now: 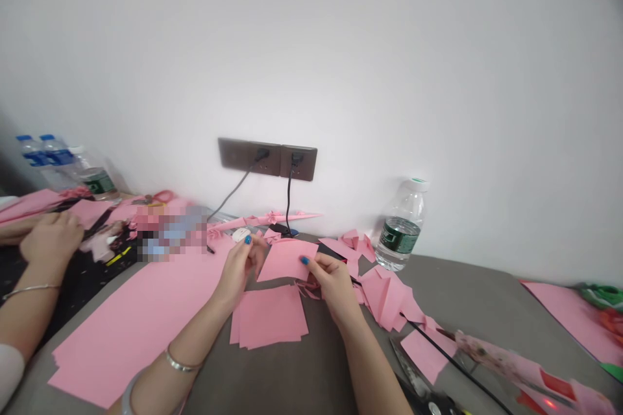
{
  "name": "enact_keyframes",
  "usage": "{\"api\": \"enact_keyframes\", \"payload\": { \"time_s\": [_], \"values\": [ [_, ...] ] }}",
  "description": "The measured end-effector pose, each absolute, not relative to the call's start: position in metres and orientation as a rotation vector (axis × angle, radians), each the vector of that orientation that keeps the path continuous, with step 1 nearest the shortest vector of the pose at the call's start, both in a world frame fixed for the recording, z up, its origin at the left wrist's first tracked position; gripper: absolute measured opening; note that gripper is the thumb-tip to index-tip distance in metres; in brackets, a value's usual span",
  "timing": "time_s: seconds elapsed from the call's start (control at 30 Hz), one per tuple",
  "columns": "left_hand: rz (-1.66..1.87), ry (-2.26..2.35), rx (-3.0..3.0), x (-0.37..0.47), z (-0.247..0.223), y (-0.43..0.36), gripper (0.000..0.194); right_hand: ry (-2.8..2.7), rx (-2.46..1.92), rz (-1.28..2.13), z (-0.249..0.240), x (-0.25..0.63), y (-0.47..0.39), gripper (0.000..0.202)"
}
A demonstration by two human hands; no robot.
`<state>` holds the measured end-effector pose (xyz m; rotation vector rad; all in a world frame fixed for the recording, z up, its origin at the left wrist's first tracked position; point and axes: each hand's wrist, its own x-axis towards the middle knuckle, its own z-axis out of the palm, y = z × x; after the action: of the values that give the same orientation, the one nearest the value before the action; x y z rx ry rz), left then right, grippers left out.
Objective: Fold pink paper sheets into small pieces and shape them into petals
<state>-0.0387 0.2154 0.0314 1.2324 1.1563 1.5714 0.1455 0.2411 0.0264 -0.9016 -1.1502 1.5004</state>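
My right hand (335,282) pinches the right edge of a small pink sheet of paper (287,260) between thumb and fingers, holding it above the table. At the sheet's left edge is my left hand (238,269), its fingers curled in. Whether they grip the sheet or something small is hidden. Below both hands lies a stack of square pink papers (270,316), its edges uneven. Long pink sheets (141,318) are spread to the left, under and beside my left forearm.
Folded pink paper pieces (384,298) and a water bottle (402,227) stand right. Nearer lie a pink glue gun (506,360) with a glowing red light and its black cord (452,363). A co-worker's hand (51,240) is at far left. Wall sockets (267,157) hold two plugs.
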Motion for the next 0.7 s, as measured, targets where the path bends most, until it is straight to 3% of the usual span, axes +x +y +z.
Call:
{"api": "enact_keyframes", "payload": {
  "time_s": [0.23,0.47,0.7],
  "values": [
    [1.58,1.12,1.635,-0.037,0.039,0.209,0.037,-1.425,-0.875,1.308,0.025,0.145,0.24,0.046],
    [1.507,1.167,1.731,-0.037,0.036,0.21,0.019,-1.453,-0.863,1.132,0.023,0.147,0.24,0.043],
    [1.451,1.218,1.657,-0.035,0.033,0.208,0.037,-1.363,-0.914,1.02,0.025,0.149,0.242,0.04]
  ]
}}
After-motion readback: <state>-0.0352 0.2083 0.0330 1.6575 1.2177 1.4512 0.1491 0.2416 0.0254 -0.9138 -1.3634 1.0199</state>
